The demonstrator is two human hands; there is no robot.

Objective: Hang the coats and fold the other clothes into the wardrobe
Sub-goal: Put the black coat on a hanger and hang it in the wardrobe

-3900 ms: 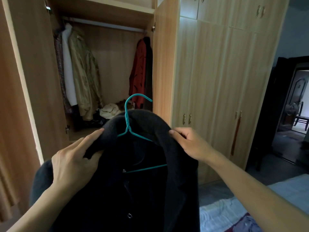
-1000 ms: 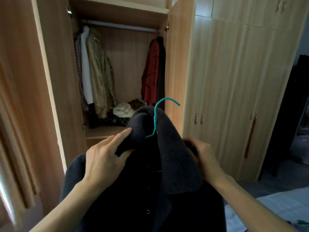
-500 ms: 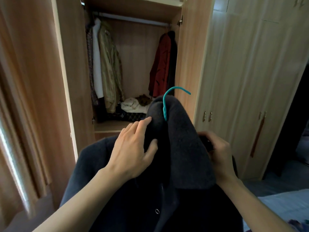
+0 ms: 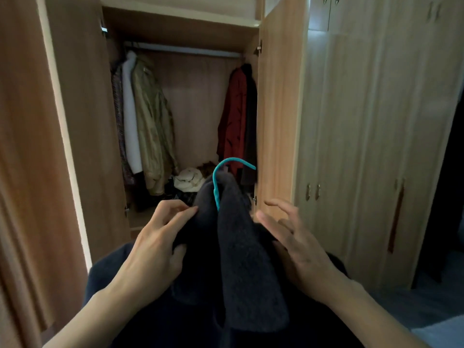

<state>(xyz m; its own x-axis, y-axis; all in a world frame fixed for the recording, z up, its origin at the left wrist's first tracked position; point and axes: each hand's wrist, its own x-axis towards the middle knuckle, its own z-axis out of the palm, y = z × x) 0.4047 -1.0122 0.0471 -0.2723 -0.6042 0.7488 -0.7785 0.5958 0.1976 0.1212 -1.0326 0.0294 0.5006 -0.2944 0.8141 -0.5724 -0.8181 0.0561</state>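
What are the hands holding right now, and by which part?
The left hand grips the dark coat by its collar, beside the hook of the teal hanger. The right hand is open, fingers spread, gripping nothing.

The dark coat (image 4: 246,259) is seen to be made of thick, matt, fuzzy wool-like cloth, the teal hanger (image 4: 216,187) is finished in a smooth coating, the wardrobe (image 4: 278,109) is faced in pale wood-grain board with a faint sheen, and the olive jacket (image 4: 153,126) is cut from slightly glossy fabric.
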